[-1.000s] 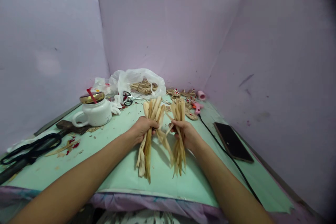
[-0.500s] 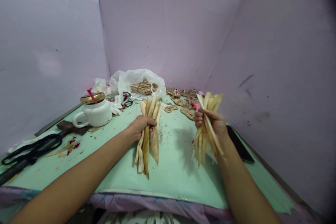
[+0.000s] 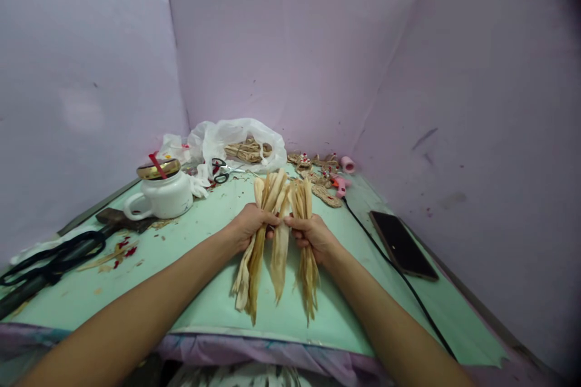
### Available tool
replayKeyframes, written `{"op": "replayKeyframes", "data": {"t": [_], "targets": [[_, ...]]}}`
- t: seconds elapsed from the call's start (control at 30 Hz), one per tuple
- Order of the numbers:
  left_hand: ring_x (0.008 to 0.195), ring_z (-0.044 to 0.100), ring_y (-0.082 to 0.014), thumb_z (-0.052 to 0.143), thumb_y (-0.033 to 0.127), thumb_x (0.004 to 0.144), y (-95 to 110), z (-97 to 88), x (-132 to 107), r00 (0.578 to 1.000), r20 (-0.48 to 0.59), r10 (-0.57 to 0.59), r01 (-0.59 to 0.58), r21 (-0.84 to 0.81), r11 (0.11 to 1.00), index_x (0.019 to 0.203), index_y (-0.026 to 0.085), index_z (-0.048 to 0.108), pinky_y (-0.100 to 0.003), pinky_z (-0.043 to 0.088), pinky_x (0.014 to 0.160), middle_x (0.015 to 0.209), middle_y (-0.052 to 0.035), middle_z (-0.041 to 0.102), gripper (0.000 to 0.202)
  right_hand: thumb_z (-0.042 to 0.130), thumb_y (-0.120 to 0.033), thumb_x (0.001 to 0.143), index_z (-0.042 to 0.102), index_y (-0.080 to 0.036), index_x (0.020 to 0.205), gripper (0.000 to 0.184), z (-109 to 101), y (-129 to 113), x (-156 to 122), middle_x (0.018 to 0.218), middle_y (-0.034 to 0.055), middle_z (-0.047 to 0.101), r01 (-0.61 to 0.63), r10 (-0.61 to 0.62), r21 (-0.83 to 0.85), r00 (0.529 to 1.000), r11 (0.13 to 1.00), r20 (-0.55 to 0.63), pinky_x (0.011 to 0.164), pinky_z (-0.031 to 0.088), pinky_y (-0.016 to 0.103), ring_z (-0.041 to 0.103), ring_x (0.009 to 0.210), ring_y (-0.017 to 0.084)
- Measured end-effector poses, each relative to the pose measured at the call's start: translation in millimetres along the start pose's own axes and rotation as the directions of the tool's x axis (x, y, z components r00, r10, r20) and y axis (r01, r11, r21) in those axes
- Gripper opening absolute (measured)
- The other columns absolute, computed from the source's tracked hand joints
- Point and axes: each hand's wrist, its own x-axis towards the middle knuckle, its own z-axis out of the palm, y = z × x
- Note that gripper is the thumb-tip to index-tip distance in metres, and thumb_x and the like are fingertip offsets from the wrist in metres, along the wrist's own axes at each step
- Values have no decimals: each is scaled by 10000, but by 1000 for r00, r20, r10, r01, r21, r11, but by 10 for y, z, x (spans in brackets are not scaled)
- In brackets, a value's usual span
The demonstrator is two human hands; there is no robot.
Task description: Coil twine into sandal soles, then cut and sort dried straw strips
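Observation:
Over the middle of the pale green table (image 3: 218, 308), my left hand (image 3: 252, 225) is closed around a bundle of dried corn husks (image 3: 256, 278), pale tan and yellowish strips hanging below and sticking up above the fist. Close on its right, my right hand (image 3: 313, 234) grips a second bundle of dried husks (image 3: 309, 284). Between the two fists hangs a wide pale husk strip (image 3: 279, 266); the thumbs almost meet at its upper part. Which hand bears that strip I cannot tell. The fingers behind the bundles are partly hidden.
A white mug (image 3: 166, 193) with a gold lid, a hammer (image 3: 122, 217) and large black scissors (image 3: 59, 260) lie left. Behind are a plastic bag (image 3: 227, 133) of husk, small scissors (image 3: 221, 170) and woven soles (image 3: 325, 195). Right are a pink glue gun (image 3: 340, 185), its cord (image 3: 385, 257) and a phone (image 3: 403, 246).
My right hand has come left and down with its husks, from the right side to beside my left hand. The glue gun, cord and phone are now uncovered. My left hand has barely moved.

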Motion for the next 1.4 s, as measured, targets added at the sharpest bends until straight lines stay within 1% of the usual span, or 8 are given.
{"op": "replayKeyframes", "data": {"t": [0.2,0.33,0.43,0.53,0.63,0.73,1.17,1.4], "targets": [[301,406,-46,613,32,549,39,-43,39,990,-144,6,-8,-11,1000,529,100,546,-160,282,294,452,-3,548,97,644,-182,551,458,-152,505,194,-9,-20,-20,339,-78,383,28,-33,-57,995,998,-90,273,178,133,274,294,10],[300,356,-37,709,179,558,29,-59,5,996,-84,37,-41,-45,998,606,103,584,-173,264,295,453,16,537,154,656,-175,559,506,-141,538,155,13,22,-2,334,-75,406,59,-72,-96,987,994,-141,273,209,140,304,289,21],[323,370,-45,741,158,495,6,-23,-37,996,-8,93,-93,-49,994,637,99,604,-173,291,321,430,34,512,206,670,-181,555,516,-136,538,161,37,55,6,335,-69,422,72,-89,-118,986,990,-142,276,224,146,321,290,26],[342,408,-64,681,62,471,-4,7,-41,997,-56,59,-61,-33,998,587,97,587,-185,330,348,427,25,518,153,679,-199,548,524,-132,535,170,40,71,3,343,-56,445,77,-92,-127,989,989,-117,283,240,153,347,299,35],[299,337,-45,609,25,488,1,1,-15,992,-118,39,-42,-24,999,505,111,528,-175,276,322,351,51,432,119,688,-209,532,528,-131,554,178,22,73,-1,352,-55,448,72,-83,-125,993,990,-84,284,228,155,352,309,38],[282,301,-39,588,26,505,5,-17,3,994,-105,43,-46,-25,999,482,120,503,-170,239,308,317,65,374,129,705,-220,511,498,-140,553,226,8,70,-1,351,-74,414,53,-58,-115,997,992,-43,285,183,146,315,309,24],[315,429,-78,610,43,505,-2,-15,-14,999,-27,-30,30,11,999,564,73,608,-177,303,302,417,-14,527,66,653,-214,558,542,-135,557,135,12,115,0,370,-48,459,104,-114,-238,993,966,-26,293,211,180,346,312,48],[281,367,-57,580,23,495,-5,-23,-7,999,-30,18,-16,71,997,522,79,589,-170,263,280,377,12,484,63,643,-240,561,528,-145,555,150,30,106,-21,356,-57,437,123,-124,-226,992,966,13,291,202,184,338,311,54]]}}
